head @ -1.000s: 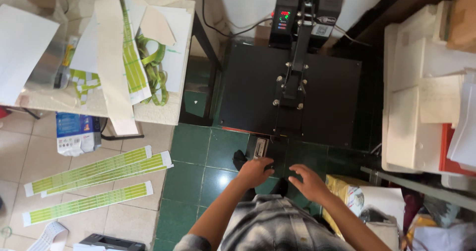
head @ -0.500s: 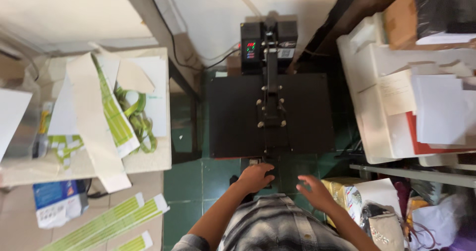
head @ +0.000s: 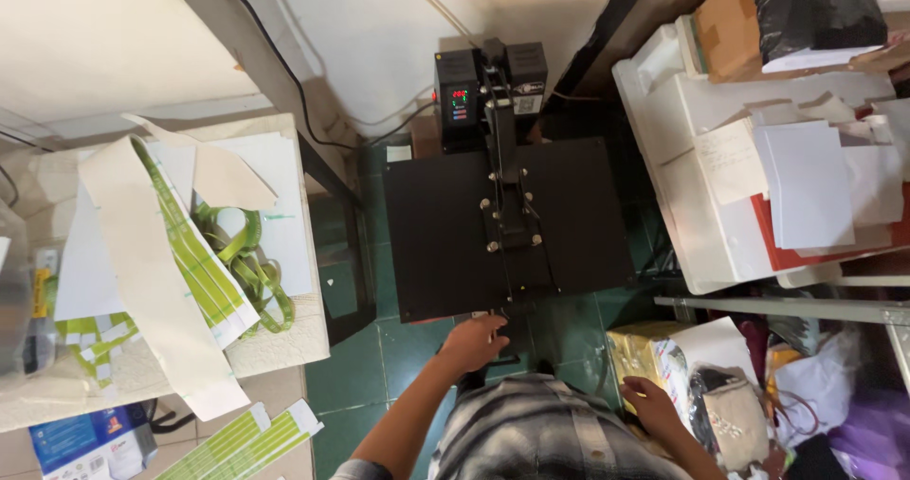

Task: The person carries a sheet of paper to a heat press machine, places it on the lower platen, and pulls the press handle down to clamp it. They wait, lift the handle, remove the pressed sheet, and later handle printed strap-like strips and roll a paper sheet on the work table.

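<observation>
A black heat press (head: 445,224) with a flat closed platen and a control box with a red display (head: 459,101) stands in front of me. My left hand (head: 474,340) is curled around the press handle (head: 507,321) at the platen's near edge. My right hand (head: 652,406) hangs lower and to the right, off the press. Its fingers are apart beside a gold-coloured box (head: 637,355), and it holds nothing.
A table (head: 284,343) on the left carries white paper sheets, green printed strips (head: 194,253) and green lanyards (head: 245,257). More green strips (head: 248,434) lie on the floor. White foam boxes (head: 720,215) with paper stacks stand on the right, with bags (head: 730,414) below.
My right hand has left the press handle and dropped down to the right, beside the gold box. My left hand stays on the handle. The view has tilted toward the wall.
</observation>
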`<state>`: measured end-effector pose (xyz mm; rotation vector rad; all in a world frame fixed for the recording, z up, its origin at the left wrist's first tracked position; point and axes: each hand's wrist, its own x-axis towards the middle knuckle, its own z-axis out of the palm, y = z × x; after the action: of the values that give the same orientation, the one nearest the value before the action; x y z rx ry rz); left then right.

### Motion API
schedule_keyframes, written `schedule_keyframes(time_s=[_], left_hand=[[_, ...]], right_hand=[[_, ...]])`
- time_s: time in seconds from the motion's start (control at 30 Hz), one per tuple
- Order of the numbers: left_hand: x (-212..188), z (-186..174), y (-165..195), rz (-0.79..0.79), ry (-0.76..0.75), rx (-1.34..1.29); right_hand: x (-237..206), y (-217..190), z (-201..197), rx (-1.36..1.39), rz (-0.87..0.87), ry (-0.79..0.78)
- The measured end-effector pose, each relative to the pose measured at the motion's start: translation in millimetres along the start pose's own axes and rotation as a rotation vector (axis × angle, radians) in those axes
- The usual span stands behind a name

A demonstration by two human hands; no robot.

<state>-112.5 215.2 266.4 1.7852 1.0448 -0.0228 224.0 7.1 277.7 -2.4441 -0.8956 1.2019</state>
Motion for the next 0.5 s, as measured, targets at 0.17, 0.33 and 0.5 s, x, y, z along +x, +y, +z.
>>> schedule_keyframes(time_s=[0.17, 0.33, 0.5], left_hand=[[5, -7, -6, -0.026, 0.071, 0.034], [31, -4, 20, -0.059, 0.152, 0.121], [79, 21, 64, -0.032, 0.250, 0.142]], right_hand=[[5, 6, -16, -0.028, 0.022, -0.021], [63, -14, -26, -0.046, -0.072, -0.086], [142, -61, -2, 0.080, -0.323, -0.254]])
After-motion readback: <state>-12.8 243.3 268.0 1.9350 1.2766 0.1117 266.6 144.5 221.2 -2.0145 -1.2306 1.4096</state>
